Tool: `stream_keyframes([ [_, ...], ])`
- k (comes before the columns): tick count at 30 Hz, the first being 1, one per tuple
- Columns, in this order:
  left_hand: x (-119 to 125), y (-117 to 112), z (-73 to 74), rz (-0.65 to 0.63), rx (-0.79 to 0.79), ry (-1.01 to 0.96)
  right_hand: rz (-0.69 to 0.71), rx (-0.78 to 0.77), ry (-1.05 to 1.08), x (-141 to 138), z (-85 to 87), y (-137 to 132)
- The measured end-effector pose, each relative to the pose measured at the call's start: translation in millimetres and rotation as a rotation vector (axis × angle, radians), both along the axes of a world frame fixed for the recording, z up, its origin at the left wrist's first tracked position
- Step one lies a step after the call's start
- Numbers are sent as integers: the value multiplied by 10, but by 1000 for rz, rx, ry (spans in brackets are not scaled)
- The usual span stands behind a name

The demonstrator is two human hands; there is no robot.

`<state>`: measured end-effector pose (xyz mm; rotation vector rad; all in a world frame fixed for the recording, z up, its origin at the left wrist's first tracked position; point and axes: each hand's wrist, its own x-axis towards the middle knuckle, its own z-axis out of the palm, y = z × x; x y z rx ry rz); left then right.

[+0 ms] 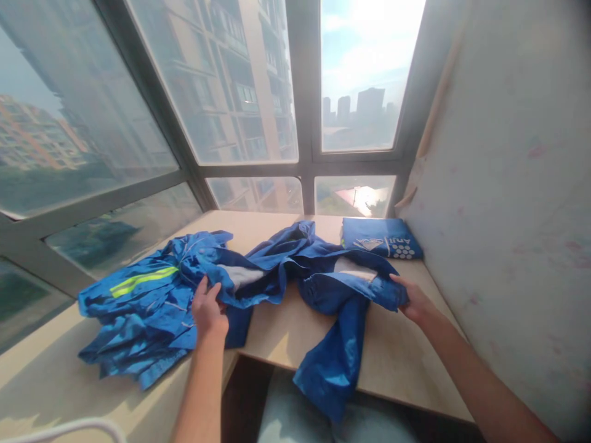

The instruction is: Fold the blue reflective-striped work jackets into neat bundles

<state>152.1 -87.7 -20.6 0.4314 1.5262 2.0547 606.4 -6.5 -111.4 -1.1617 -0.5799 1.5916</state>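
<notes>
A crumpled blue work jacket point(295, 252) stretches across the wooden surface between my two hands, with pale patches of lining showing. My left hand point(210, 311) pinches its left edge, beside a heap of blue clothing; some of those fingers are hidden under the cloth. At the other end, my right hand point(413, 299) is closed on the jacket's right edge, thumb on top. What looks like a sleeve point(335, 363) hangs over the front edge toward my lap.
To the left lies a rumpled pile of blue workwear point(143, 307) with a yellow reflective stripe. A folded blue garment with white print point(381, 239) sits at the back right. Windows point(249, 80) and a patterned wall point(517, 184) enclose the wooden top point(401, 363). A white curved tube point(78, 424) shows bottom left.
</notes>
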Motion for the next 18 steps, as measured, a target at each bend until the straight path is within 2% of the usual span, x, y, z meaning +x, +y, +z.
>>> stream_keyframes([
  [2, 79, -46, 297, -87, 80, 105, -47, -44, -4, 107, 23, -40],
  [4, 190, -118, 496, -190, 137, 243, -85, -41, -4, 210, 151, -40],
  [6, 311, -186, 542, -310, 119, 410, -106, -6, -5, 307, 361, -16],
  [7, 370, -210, 501, -387, 82, 501, -123, 10, -8, 352, 486, -1],
  [9, 476, -239, 298, -581, -22, 680, -181, 47, -24, 431, 753, 28],
  [13, 620, -302, -397, -965, -290, 1049, -273, 197, -48, 505, 1205, 94],
  [16, 650, -434, -863, -1059, -517, 1281, -387, 361, -60, 483, 1359, 199],
  [18, 612, -540, -1027, -1055, -592, 1324, -498, 435, -132, 454, 1377, 287],
])
